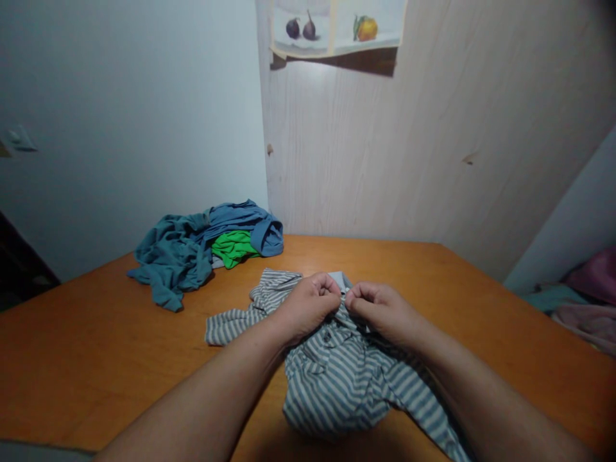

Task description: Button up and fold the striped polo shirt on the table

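Observation:
A striped grey and white shirt (332,385) lies crumpled on the wooden table in front of me, its sleeves spread to the left and lower right. Close to its pale collar (339,280), my left hand (312,305) is closed in a pinch on the cloth. Just to the right, my right hand (378,308) pinches the shirt too, with thumb and forefinger together. The fingertips of both hands almost meet over the front opening. A dark button (327,336) shows on the shirt below my left hand. What exactly lies between the fingertips is too small to see.
Toward the back left of the table (231,423) sits a heap of clothes: a teal garment (173,250), a blue one (267,234) and a bright green one (234,248). More fabric (590,321) lies beyond the right edge. A wall and a wooden panel (337,147) stand behind.

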`<act>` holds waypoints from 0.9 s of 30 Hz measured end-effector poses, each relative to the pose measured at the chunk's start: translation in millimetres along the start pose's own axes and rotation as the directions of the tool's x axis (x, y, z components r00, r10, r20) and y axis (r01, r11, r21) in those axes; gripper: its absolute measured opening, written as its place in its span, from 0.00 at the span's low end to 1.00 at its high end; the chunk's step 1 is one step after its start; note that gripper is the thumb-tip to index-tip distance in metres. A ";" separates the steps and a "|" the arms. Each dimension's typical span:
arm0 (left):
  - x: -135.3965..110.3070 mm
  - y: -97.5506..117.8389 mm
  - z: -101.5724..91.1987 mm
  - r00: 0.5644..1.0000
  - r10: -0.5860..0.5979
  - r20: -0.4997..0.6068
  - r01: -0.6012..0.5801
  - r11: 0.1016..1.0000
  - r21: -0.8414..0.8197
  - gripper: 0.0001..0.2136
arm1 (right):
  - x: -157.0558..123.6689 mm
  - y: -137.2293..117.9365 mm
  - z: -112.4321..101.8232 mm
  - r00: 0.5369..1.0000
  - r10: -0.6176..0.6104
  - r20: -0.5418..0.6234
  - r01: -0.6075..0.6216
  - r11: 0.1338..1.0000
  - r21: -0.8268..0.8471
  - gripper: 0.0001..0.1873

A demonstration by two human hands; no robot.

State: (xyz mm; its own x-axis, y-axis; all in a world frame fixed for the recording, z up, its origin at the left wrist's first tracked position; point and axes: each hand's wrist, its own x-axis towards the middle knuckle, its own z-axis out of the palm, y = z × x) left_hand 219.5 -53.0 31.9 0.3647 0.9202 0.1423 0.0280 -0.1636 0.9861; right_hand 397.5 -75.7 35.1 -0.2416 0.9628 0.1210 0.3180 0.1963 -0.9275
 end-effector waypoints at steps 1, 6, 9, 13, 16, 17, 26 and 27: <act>-0.2 0.0 0.1 1.000 -0.006 0.002 0.006 1.000 -0.016 0.05 | -0.3 -0.6 0.4 1.000 -0.001 0.003 0.001 1.000 -0.003 0.09; -0.3 0.4 0.0 0.999 -0.046 0.018 0.048 0.995 -0.093 0.09 | -0.8 -2.4 2.9 1.000 -0.012 0.010 0.012 1.000 -0.026 0.09; -0.2 1.3 0.4 0.998 -0.059 0.024 0.062 0.988 -0.143 0.11 | 0.1 -1.3 3.4 1.000 -0.009 0.004 0.009 0.999 -0.035 0.09; -0.1 3.1 0.7 0.996 -0.091 0.003 0.090 0.980 -0.176 0.10 | 1.6 2.0 1.4 1.000 -0.028 -0.003 0.028 1.000 -0.005 0.09; -0.2 4.6 0.1 0.991 -0.136 -0.004 0.132 0.970 -0.202 0.08 | 2.8 3.9 -0.1 0.999 -0.039 -0.030 0.040 0.999 0.026 0.09; -0.3 5.0 -0.2 0.988 -0.155 0.006 0.153 0.965 -0.212 0.08 | 3.2 4.3 -0.2 0.999 -0.041 -0.037 0.042 0.999 0.026 0.09; -1.0 5.8 -1.6 0.957 -0.281 0.077 0.291 0.915 -0.280 0.12 | 4.3 3.0 1.7 0.995 -0.060 -0.084 0.061 0.998 0.011 0.09; -1.1 5.7 -1.7 0.956 -0.284 0.079 0.294 0.911 -0.290 0.12 | 4.0 2.5 1.7 0.995 -0.060 -0.085 0.061 0.998 0.018 0.09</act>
State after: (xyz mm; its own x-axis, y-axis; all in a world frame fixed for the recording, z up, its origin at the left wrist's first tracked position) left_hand 217.7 -54.3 37.5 0.4140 0.8977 -0.1505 -0.1366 0.2247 0.9648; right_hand 395.8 -71.7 32.7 -0.1817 0.9616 0.2056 0.2856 0.2517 -0.9247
